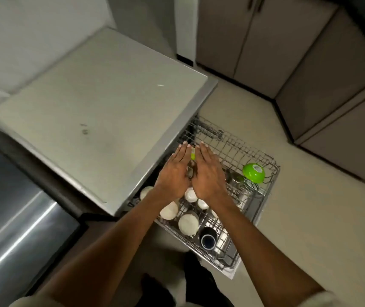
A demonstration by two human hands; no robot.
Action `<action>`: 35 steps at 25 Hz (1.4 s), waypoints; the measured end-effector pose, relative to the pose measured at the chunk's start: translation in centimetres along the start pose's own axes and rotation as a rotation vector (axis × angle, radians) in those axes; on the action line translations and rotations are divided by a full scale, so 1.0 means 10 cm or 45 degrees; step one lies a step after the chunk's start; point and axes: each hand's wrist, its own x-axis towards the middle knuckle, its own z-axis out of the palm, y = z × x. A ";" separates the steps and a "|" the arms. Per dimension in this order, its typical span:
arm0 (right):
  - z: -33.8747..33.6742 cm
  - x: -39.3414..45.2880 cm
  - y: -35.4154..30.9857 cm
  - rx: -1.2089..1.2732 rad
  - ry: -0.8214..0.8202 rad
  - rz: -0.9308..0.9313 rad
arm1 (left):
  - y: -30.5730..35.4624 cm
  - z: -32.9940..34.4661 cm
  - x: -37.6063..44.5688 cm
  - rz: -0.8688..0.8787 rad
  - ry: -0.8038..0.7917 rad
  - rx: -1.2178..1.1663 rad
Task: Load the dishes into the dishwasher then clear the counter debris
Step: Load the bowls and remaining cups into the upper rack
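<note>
Seen from the head camera, a person's two bare hands reach side by side over the pulled-out wire rack [239, 151] of a dishwasher that sits under a pale counter [92, 111]. The left hand [173, 173] and right hand [209, 173] both lie back-up with fingers straight and close together, pointing toward the far end of the rack; neither visibly curls around anything. In the narrow gap between the two hands, near the fingertips, a sliver of a green object [192, 156] shows; what it is, and whether either hand touches it, cannot be told.

To the right of the right hand's fingers, near the rack's far right corner, a green bowl [253, 172] rests upside down with a round label on its base. Below the wrists, toward the person, several white cups [188, 223] sit mouth-down in the rack, some partly hidden by the forearms. Nearer still, by the rack's near edge, a dark blue cup [208, 239] stands with its opening tilted up toward the camera.

To the left of the left hand's fingers the counter stretches away, marked with a few small dark specks [84, 129]. A stainless steel surface [17, 231] fills the lower left of the frame. Beige cabinet doors [310, 69] line the floor on the far right.
</note>
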 end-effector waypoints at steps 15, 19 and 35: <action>0.33 -0.63 -3.70 -0.076 -0.071 -0.839 | -1.55 -2.07 -3.00 -0.556 0.656 0.106; 0.65 -0.82 -4.41 -0.134 -0.151 -1.049 | -1.93 -2.20 -3.73 -0.823 0.712 0.070; 1.54 -0.15 -6.27 -0.258 -0.388 -1.439 | -3.38 -2.82 -4.22 -1.290 0.832 -0.086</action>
